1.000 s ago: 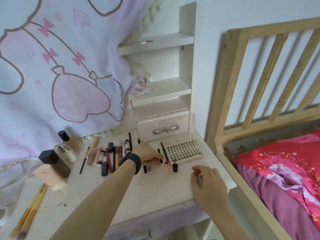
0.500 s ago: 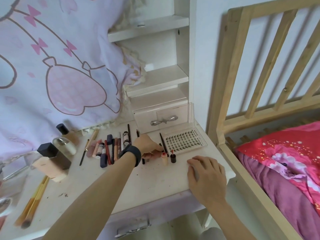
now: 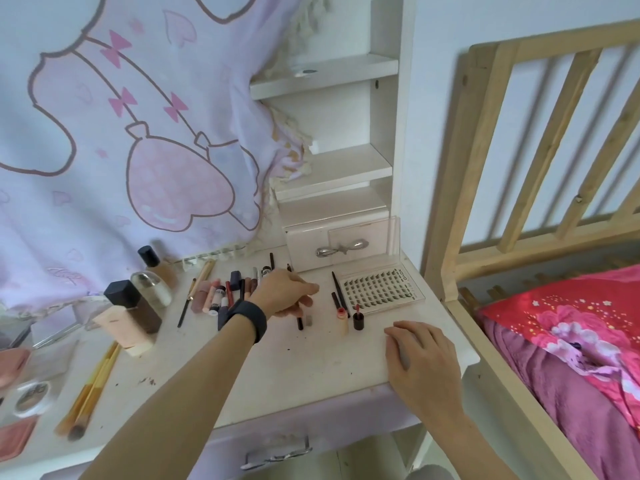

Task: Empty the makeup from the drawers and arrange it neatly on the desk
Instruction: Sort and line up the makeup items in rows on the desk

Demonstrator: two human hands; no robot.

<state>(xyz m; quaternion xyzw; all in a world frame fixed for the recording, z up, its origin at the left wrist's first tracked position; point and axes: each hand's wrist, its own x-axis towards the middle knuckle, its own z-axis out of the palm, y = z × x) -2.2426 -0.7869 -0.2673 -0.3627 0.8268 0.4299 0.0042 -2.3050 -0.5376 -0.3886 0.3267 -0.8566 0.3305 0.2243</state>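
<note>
White desk beside wooden bed, pink cloth hung behind. Left hand mid-desk, fingers curled on dark pencil, just right of row of lipsticks and pencils. Right hand rests at front right edge, fingers bent; whether holding anything, cannot tell. Lash tray back right, before closed small drawer. Two small tubes between pencil and tray. Bottles back left.

Makeup sticks rowed on desk; lash tray right; drawer closed.
</note>
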